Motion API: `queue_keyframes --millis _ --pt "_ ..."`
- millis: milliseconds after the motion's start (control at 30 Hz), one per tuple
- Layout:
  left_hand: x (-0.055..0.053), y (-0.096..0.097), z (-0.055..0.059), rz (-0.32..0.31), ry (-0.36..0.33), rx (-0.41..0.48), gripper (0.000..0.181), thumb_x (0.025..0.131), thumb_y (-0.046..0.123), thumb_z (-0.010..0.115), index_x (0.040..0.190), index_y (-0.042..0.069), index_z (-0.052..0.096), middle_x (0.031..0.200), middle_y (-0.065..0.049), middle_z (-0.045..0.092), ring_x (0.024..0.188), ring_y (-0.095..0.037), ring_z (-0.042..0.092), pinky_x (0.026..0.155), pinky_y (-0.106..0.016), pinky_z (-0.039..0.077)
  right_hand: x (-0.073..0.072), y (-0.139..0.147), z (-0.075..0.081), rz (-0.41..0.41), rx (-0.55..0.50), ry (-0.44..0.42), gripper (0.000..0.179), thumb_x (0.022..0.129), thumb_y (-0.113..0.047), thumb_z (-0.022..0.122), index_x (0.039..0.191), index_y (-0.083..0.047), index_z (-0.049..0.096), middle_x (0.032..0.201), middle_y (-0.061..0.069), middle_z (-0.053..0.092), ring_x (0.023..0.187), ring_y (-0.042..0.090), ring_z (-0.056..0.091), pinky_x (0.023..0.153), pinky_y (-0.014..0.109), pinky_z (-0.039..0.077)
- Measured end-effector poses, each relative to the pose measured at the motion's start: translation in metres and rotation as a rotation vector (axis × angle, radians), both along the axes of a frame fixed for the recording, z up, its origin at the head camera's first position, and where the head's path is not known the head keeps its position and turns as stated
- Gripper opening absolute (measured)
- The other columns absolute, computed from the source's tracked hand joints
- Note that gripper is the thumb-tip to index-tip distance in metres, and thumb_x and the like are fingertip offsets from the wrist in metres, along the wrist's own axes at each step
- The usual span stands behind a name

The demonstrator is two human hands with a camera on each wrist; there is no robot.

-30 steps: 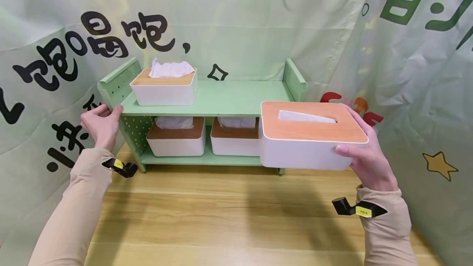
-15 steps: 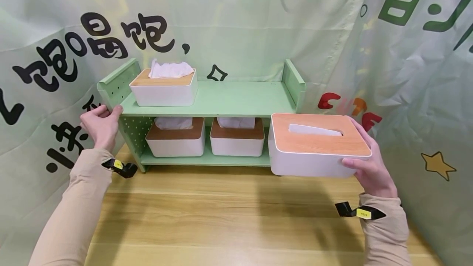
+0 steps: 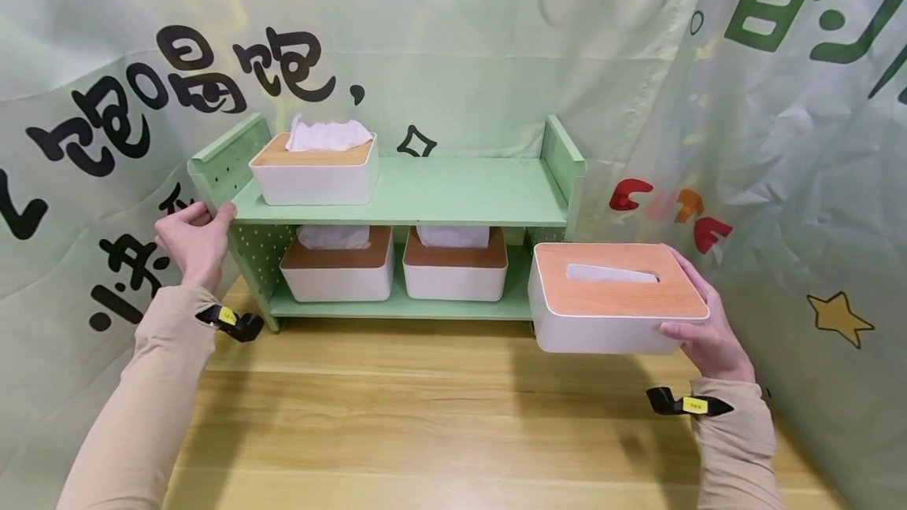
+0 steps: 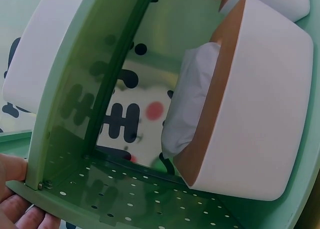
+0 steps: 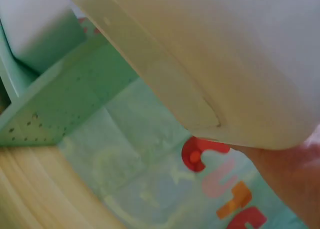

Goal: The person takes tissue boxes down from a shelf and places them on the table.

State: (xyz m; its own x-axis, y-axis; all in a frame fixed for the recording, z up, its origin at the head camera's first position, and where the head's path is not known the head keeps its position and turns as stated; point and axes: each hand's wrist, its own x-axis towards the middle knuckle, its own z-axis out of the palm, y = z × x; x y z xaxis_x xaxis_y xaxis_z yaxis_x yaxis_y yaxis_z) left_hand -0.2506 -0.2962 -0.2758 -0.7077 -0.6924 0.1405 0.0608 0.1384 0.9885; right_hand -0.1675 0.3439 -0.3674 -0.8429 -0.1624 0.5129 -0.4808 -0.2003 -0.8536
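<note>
Your right hand (image 3: 712,341) is gripping a box (image 3: 616,297) by its right end, holding it above the worktop (image 3: 425,431), just before the lower right of the shelf (image 3: 460,187); well apart, your left hand (image 3: 193,242) is clasping its left edge. A second box (image 3: 319,182) is sitting upper left, a third box (image 3: 340,283) and fourth box (image 3: 453,282) below.

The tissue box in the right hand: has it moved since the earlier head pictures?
Yes: the held tissue box has moved down and slightly right against the green shelf.
</note>
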Motion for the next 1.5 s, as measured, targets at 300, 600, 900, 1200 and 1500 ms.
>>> queue_keyframes --millis 300,600,900,1200,1500 --pt "0.0 -0.001 0.0 -0.001 -0.002 -0.008 0.044 0.087 0.018 0.075 0.129 0.009 0.067 0.073 0.024 0.058 0.07 0.008 0.058 0.072 -0.009 0.047 -0.002 0.015 -0.016 0.033 0.009 0.008 0.101 0.068 0.02 0.057 0.159 -0.006 0.022 0.15 0.003 0.045 0.124 0.015 0.051 0.095 0.022 0.051" --pt "-0.002 -0.001 -0.002 0.006 -0.007 -0.048 0.043 0.088 0.022 0.075 0.129 0.01 0.068 0.07 0.028 0.058 0.071 0.009 0.058 0.072 -0.01 0.047 -0.001 0.033 -0.035 0.028 -0.052 0.002 0.095 0.073 0.019 0.055 0.159 -0.005 0.023 0.15 0.003 0.047 0.124 0.013 0.053 0.095 0.021 0.05" --pt "-0.002 -0.001 -0.001 0.003 0.031 0.031 0.043 0.086 0.016 0.077 0.128 0.007 0.069 0.073 0.022 0.059 0.07 0.007 0.059 0.069 -0.009 0.047 -0.002 0.049 -0.051 0.021 -0.041 -0.01 0.091 0.076 0.018 0.055 0.158 -0.006 0.025 0.151 -0.001 0.048 0.124 0.01 0.055 0.096 0.019 0.051" --pt "-0.001 0.0 0.001 0.0 0.029 0.039 0.045 0.086 0.016 0.077 0.129 0.008 0.068 0.081 0.018 0.059 0.073 0.007 0.058 0.075 -0.009 0.047 -0.003 0.056 -0.065 0.007 -0.046 -0.029 0.093 0.075 0.018 0.056 0.159 -0.007 0.024 0.152 -0.003 0.048 0.124 0.009 0.053 0.098 0.018 0.049" --pt "-0.002 0.0 -0.001 0.01 0.019 0.004 0.043 0.085 0.017 0.077 0.127 0.007 0.07 0.077 0.018 0.059 0.071 0.005 0.057 0.071 -0.01 0.046 -0.005 0.059 -0.074 -0.015 -0.015 -0.094 0.097 0.074 0.022 0.06 0.159 -0.012 0.027 0.148 -0.009 0.049 0.124 0.004 0.055 0.097 0.015 0.049"
